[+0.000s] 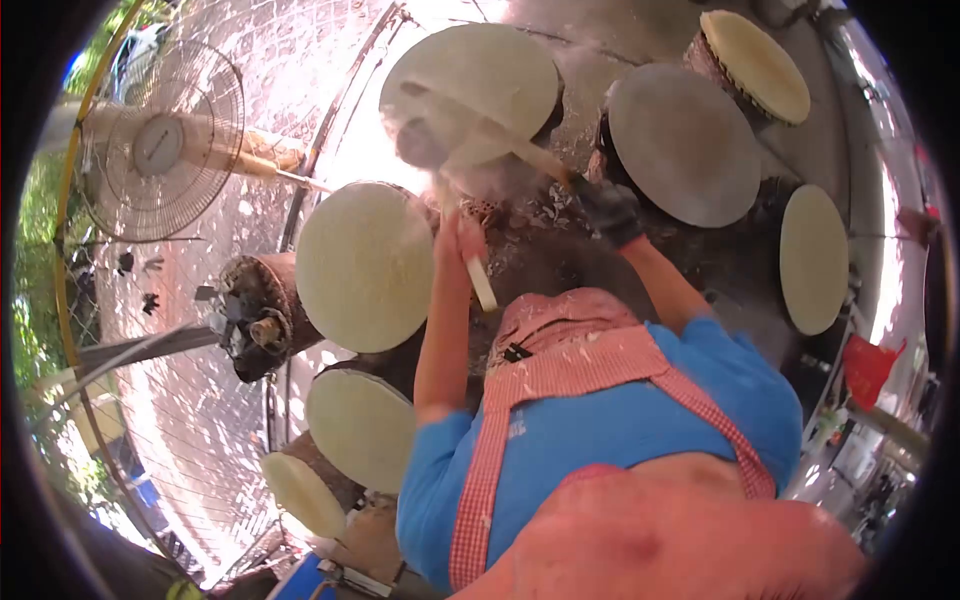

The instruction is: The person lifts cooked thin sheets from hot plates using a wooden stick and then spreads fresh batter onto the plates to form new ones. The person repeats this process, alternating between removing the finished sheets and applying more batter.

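Note:
My left hand, bare and blurred, is closed around a pale wooden handle. The handle points up toward a dark blurred shape over the far round griddle, and I cannot make out the tool's head. In a dark glove, my right hand grips a long wooden stick that slants up and left across the same griddle. A pale thin sheet covers that griddle. Nearest my left forearm is another pale round sheet. A greyer round griddle stands beyond my right hand.
More round pale sheets stand around me: upper right, far right, and lower left. A large fan stands at the left. A rusty cylinder with dark lumps sits below it. A red cloth-like thing hangs at right.

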Demonstrator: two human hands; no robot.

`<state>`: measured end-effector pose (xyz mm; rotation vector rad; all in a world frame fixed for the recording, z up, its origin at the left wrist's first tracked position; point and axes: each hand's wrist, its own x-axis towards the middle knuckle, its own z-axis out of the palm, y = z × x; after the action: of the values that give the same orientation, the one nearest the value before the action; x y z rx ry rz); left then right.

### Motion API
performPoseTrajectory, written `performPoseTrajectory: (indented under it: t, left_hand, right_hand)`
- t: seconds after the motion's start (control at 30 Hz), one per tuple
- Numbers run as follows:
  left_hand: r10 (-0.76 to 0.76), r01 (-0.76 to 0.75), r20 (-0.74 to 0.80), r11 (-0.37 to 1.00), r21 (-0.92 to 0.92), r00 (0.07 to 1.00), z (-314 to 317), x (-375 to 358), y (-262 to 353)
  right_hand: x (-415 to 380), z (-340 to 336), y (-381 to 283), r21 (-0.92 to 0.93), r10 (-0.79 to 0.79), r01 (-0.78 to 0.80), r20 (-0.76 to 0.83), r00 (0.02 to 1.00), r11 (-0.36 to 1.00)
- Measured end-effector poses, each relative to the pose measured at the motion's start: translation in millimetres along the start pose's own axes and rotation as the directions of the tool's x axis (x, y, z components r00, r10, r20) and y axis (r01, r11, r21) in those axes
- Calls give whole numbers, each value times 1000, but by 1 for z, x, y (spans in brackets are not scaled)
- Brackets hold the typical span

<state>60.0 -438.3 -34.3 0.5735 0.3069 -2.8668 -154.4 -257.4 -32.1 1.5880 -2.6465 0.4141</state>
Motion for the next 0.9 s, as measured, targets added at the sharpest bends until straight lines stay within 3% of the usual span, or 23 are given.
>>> performPoseTrajectory:
  t: [0.03, 0.07, 0.1, 0.13, 0.17, 0.2, 0.27, 0.33, 0.43, 0.47, 0.5, 0.53, 0.57, 0.63, 0.67, 0.73, 0.77, 0.83, 0.87, 0.9]
  left_hand:
    - [138, -115, -56, 946, 303, 989, -15, -15, -3]
    - [145, -122, -65, 953, 278, 987, -19, -20, -4]
    - [-47, 46, 30, 998, 35, 998, -21, -32, -13]
    - [-187, 222, 187, 957, -188, 964, -16, -46, -21]
    - [-113, 167, 178, 929, -331, 978, 4, -70, -38]
    - [-53, 121, 188, 921, -370, 981, 1, -82, -49]
    - [54, 53, 269, 925, -375, 962, -3, -102, -65]
    - [132, -1, 278, 904, -427, 951, -7, -128, -85]
    - [341, -139, 313, 841, -523, 886, -37, -147, -129]
    - [351, -108, 359, 828, -550, 865, -62, -152, -141]
    - [490, -369, 106, 766, -527, 865, -58, -167, -160]
    - [609, -540, -8, 697, -471, 793, -50, -183, -181]
    - [666, -549, 42, 647, -529, 745, -69, -191, -199]
    - [757, -575, 86, 560, -596, 648, -106, -204, -241]
    - [805, -593, 88, 502, -629, 587, -109, -210, -251]
    - [875, -624, 84, 405, -669, 477, -119, -228, -299]
    - [905, -678, -7, 314, -664, 425, -121, -238, -326]
    - [937, -728, -105, 186, -660, 334, -131, -255, -381]
    - [952, -741, -155, 99, -664, 266, -138, -263, -408]
    - [959, -746, -203, 15, -666, 200, -145, -270, -435]
  right_hand:
    - [-5, -4, 3, -92, -34, 33, -3, 999, 995]
    - [-7, 9, 10, -97, -48, 50, 22, 999, 994]
    - [-14, 32, 17, 1, -143, 146, -171, 975, 989]
    - [-22, 45, 18, 82, -217, 264, -371, 903, 961]
    - [-31, 24, -6, 51, -111, 122, -182, 977, 991]
    - [-37, 13, -14, 57, -170, 181, -152, 974, 982]
    - [-31, 5, -32, 375, -245, 312, -217, 945, 873]
    - [-39, 28, -24, 387, -325, 286, 37, 945, 876]
    - [-32, 54, -26, 623, -479, 304, 130, 868, 721]
    - [-32, 77, -23, 675, -520, 273, 191, 832, 685]
    - [-34, 70, -34, 766, -597, 267, 183, 781, 584]
    - [-32, 63, -47, 841, -653, 245, 159, 740, 482]
    - [-32, 72, -53, 861, -709, 256, 156, 688, 438]
    - [-33, 84, -62, 645, -807, 526, 261, 530, 554]
    - [-24, 85, -82, 664, -844, 550, 252, 473, 506]
    - [-45, 83, -114, 675, -757, 372, 457, 468, 637]
    - [-60, 86, -128, 687, -785, 397, 450, 427, 609]
    - [-98, 94, -159, 921, -894, 175, 270, 358, 348]
    - [-116, 94, -176, 924, -908, 185, 265, 323, 335]
    - [-137, 93, -196, 902, -936, 270, 293, 193, 338]
